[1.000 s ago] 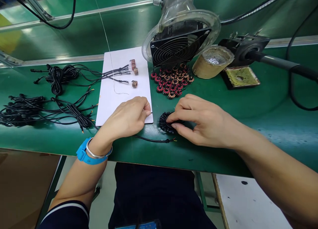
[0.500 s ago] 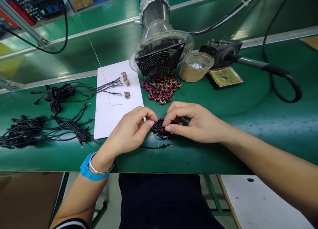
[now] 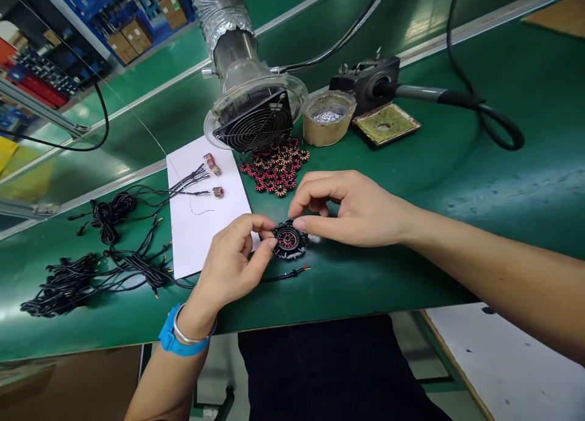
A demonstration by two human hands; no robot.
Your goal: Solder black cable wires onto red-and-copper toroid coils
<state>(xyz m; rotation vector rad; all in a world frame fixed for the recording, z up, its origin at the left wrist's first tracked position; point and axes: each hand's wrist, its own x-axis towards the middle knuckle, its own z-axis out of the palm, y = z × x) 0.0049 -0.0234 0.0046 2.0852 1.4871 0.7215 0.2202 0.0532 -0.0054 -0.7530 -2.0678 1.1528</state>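
A round black housing (image 3: pixel 299 250) lies on the green bench with a small red-wound coil (image 3: pixel 287 239) sitting in its middle. My left hand (image 3: pixel 237 256) pinches the housing's left rim between thumb and bent fingers. At the upper right rim, the thumb and forefinger of my right hand (image 3: pixel 345 205) are closed together over the edge; the exact contact is partly hidden. Just below the housing, a black cable end (image 3: pixel 292 273) shows thin coloured wires. Beyond my hands lies a pile of red and copper wound coils (image 3: pixel 276 171).
A fume extractor (image 3: pixel 256 119) hangs over the coil pile. Right of it stand a solder-filled tub (image 3: pixel 329 117), a sponge tray (image 3: pixel 386 125) and a soldering iron (image 3: pixel 420 94) in its holder. Black cable bundles (image 3: pixel 68 284) and a white sheet (image 3: pixel 192 250) with wired coils (image 3: pixel 218 192) lie left.
The head view has tilted and shifted. My right fingers have moved off the housing's middle to its upper rim, so the red coil shows more fully. The left hand stays at the left rim.
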